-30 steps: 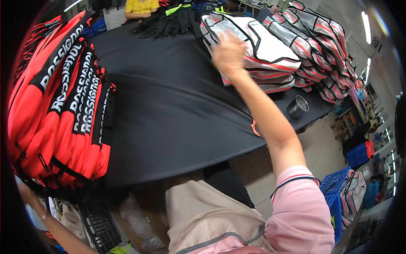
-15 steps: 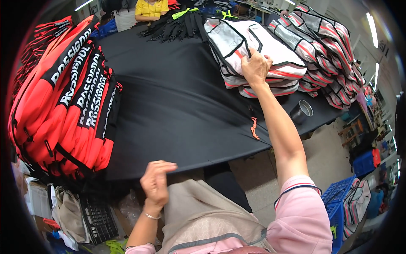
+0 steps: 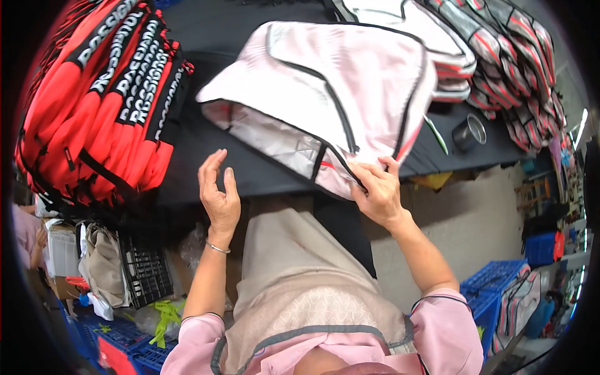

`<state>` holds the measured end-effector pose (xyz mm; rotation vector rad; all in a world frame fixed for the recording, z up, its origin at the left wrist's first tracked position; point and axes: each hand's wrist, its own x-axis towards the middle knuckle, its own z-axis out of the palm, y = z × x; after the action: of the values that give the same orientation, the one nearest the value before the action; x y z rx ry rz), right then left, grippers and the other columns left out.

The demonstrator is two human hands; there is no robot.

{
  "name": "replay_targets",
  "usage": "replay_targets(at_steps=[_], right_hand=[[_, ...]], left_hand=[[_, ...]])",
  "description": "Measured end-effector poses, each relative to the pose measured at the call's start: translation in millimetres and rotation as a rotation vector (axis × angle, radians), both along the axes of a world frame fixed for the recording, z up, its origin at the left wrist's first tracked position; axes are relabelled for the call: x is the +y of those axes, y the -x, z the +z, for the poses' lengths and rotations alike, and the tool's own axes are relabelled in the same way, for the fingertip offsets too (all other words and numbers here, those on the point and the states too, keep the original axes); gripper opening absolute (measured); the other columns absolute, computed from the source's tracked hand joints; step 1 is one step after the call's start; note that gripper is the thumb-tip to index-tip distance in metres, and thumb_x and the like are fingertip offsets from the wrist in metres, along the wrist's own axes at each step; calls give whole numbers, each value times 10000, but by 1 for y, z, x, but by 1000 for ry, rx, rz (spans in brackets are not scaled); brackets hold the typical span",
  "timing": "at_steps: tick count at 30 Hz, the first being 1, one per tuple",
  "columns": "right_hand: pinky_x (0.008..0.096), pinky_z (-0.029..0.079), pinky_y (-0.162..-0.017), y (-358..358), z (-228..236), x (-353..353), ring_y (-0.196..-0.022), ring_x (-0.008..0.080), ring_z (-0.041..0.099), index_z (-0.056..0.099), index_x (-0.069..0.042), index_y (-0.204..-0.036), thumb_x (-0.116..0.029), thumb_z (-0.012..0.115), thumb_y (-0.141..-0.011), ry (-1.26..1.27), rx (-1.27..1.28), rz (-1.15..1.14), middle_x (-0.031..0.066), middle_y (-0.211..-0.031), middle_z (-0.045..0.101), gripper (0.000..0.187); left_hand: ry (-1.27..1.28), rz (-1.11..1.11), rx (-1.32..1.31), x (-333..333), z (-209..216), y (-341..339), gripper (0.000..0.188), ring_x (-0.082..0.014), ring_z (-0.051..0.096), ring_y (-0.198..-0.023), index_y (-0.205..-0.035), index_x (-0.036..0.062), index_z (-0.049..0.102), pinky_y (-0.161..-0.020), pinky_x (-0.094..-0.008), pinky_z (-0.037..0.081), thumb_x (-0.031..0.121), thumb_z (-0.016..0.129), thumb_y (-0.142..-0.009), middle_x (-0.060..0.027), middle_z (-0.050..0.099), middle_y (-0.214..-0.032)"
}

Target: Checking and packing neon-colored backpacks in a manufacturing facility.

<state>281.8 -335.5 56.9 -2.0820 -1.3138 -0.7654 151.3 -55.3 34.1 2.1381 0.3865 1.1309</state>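
A pale white-pink fabric bag [image 3: 300, 75] with black bound edges and a black zipper spreads over the middle of the black-covered table [image 3: 187, 31]. Its near edge gapes, showing a silvery inside with a red strip. My right hand [image 3: 379, 190] grips the near right corner of this bag, thumb and fingers closed on the edge. Close to the table's front edge, my left hand [image 3: 219, 197] is held up with its fingers apart and nothing in it, just off the bag's left part. Behind lies a pile of similar white bags [image 3: 456, 56], partly covered by the spread one.
Red bags with black panels [image 3: 75, 131] stand stacked at the left. More grey and red-trimmed bags [image 3: 500, 56] are heaped at the far right. A metal cup [image 3: 469, 132] and a slim white-green tool [image 3: 435, 134] lie right of the bag. Blue crates [image 3: 494, 287] stand on the floor.
My right hand has drawn the top bag off the pile toward me, onto the middle of the table. My left hand has risen slightly and opened out toward the bag.
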Motion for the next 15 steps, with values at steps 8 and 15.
replay_targets(at_steps=[8,15], right_hand=[[347,521,-683,6,1,14,-700,282,659,684,13,-930,-21,708,-806,-257,305,8,133,-821,697,130],[275,496,-713,-81,143,62,-751,129,639,739,14,-980,-233,670,-869,-359,787,-3,53,-839,726,280]], left_hand=[[-364,-145,-127,-35,8,-1,297,-318,597,-1027,-1074,37,669,-902,-392,486,-101,635,-813,-124,652,-1125],[-295,-242,-170,-75,7,34,287,-296,602,-1017,-1014,65,686,-880,-370,511,-115,649,-794,-97,666,-1082]])
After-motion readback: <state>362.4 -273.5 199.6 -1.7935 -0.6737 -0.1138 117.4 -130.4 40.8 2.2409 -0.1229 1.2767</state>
